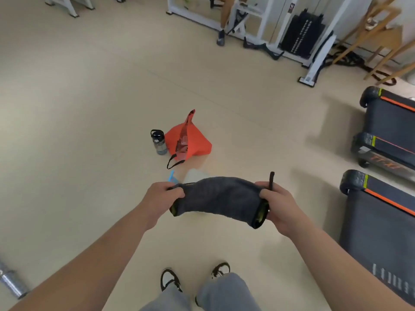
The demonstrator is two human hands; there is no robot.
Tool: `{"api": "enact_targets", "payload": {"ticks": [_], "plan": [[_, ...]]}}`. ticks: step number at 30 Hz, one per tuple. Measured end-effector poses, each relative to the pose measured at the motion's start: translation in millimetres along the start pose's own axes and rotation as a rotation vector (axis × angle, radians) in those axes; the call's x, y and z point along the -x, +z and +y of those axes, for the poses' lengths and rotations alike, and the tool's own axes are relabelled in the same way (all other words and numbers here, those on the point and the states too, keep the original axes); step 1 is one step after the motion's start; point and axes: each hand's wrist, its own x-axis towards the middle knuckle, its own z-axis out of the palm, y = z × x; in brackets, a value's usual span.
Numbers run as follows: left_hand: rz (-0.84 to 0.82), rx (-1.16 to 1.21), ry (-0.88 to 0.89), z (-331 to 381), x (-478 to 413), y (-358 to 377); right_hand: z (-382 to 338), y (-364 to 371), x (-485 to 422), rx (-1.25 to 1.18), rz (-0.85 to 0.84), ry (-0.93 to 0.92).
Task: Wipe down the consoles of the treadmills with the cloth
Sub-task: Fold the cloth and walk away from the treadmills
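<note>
A dark grey cloth [216, 199] with yellow-green edging hangs stretched between my hands over the floor. My left hand [160, 200] pinches its left end. My right hand [277, 206] grips its right end, where a thin black loop sticks up. The rear ends of treadmill decks, black with orange stripes, lie on the right: the nearest [379, 223] by my right arm, two more [390, 140] behind it. No treadmill console is in view.
An orange bag [190, 140] and a dark water bottle [159, 142] stand on the beige floor ahead. A white object with a blue part [173, 177] lies partly behind the cloth. White gym machines [298, 30] and a person's leg are at the back. My feet are below.
</note>
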Motion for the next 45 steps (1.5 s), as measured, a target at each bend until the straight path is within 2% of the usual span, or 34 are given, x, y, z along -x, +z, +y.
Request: {"api": "enact_targets", "payload": {"ticks": [5, 9, 14, 20, 25, 30, 35, 38, 41, 45], "plan": [[-0.034, -0.129, 0.038, 33, -71, 7, -7, -1, -70, 0.035, 0.103, 0.025], [-0.158, -0.267, -0.020, 38, -138, 19, 2, 10, -133, 0.081, 0.184, 0.002], [-0.200, -0.417, -0.115, 40, -201, 25, 31, 37, -192, 0.102, 0.275, 0.172], [-0.248, -0.426, -0.076, 25, -301, 8, 62, 100, -250, -0.004, 0.340, 0.260], [-0.191, -0.402, 0.000, -14, -383, 10, 104, 150, -307, -0.063, 0.482, 0.236], [-0.160, -0.356, 0.028, -90, -461, 41, 185, 177, -383, -0.156, 0.547, 0.253], [-0.165, -0.479, 0.151, -177, -534, 83, 283, 182, -467, -0.195, 0.534, 0.234], [-0.177, -0.527, 0.184, -215, -577, 104, 328, 182, -520, -0.176, 0.453, 0.190], [-0.119, -0.507, 0.185, -236, -609, 116, 356, 185, -561, -0.153, 0.365, 0.123], [-0.121, -0.516, 0.187, -238, -626, 126, 362, 185, -590, -0.026, 0.403, -0.052]]}}
